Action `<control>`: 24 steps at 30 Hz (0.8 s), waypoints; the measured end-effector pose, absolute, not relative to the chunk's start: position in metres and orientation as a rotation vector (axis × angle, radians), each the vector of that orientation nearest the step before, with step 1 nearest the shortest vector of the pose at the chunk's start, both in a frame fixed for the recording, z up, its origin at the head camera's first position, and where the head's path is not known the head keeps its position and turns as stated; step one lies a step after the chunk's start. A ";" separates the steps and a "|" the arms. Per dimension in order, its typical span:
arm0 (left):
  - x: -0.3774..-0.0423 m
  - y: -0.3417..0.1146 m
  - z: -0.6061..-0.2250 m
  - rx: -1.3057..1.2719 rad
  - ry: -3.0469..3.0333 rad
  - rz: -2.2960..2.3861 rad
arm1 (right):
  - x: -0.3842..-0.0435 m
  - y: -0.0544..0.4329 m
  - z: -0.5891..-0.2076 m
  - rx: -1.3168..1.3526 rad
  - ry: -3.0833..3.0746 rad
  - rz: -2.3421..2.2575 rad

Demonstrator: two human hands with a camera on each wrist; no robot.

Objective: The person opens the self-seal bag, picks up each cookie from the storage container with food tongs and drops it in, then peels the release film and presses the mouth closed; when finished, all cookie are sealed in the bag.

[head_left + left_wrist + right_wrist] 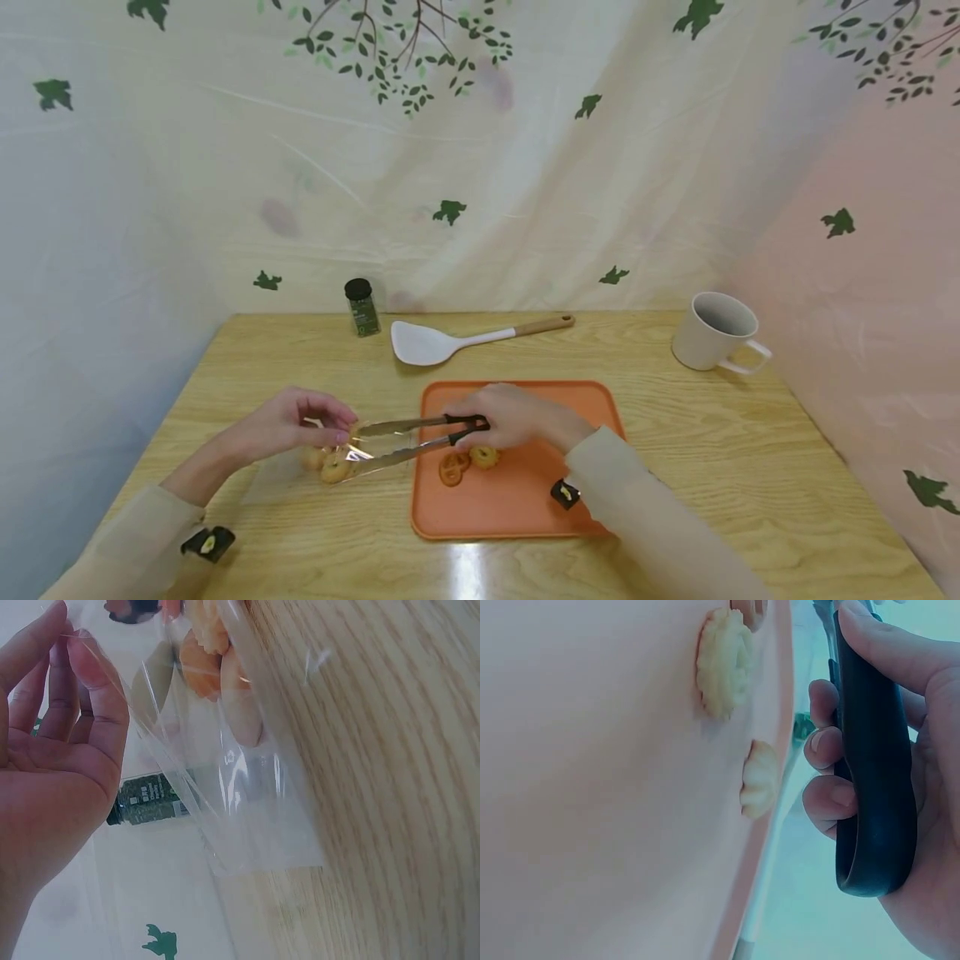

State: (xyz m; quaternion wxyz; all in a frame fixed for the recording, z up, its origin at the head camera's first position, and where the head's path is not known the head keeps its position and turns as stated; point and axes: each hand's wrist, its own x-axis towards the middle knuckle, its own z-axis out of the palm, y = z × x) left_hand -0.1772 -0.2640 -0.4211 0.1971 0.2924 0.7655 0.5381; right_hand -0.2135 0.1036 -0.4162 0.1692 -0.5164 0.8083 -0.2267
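Note:
My left hand (288, 425) pinches the edge of a clear plastic bag (262, 832) between thumb and fingers. Several cookies (335, 468) are inside the bag, left of the orange tray (517, 500). My right hand (510, 417) grips the black handles of metal tongs (408, 453), whose tips reach left to the bag and its cookies. Whether the tips hold a cookie cannot be made out. On the tray, below the tongs, lie a pretzel-shaped cookie (452, 468) and a round cookie (483, 456). The right wrist view shows a ridged cookie (760, 780) near the tray's edge.
Behind the tray lies a white spatula (423, 343) with a wooden handle. A black-capped seasoning jar (363, 312) stands at the back left, a light mug (708, 337) at the back right. Leaf-printed cloth (525, 183) hangs round the wooden table (712, 483).

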 end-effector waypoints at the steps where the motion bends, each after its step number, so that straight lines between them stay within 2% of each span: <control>1: -0.177 -0.264 -0.421 0.819 2.145 1.506 | -0.212 0.108 -0.415 -1.470 2.303 -0.643; 8: -0.178 -0.265 -0.421 0.819 2.182 1.478 | -0.201 0.144 -0.406 -1.481 2.376 -0.667; 24: -0.173 -0.268 -0.421 0.769 2.184 1.483 | -0.186 0.216 -0.413 -1.263 2.570 -0.614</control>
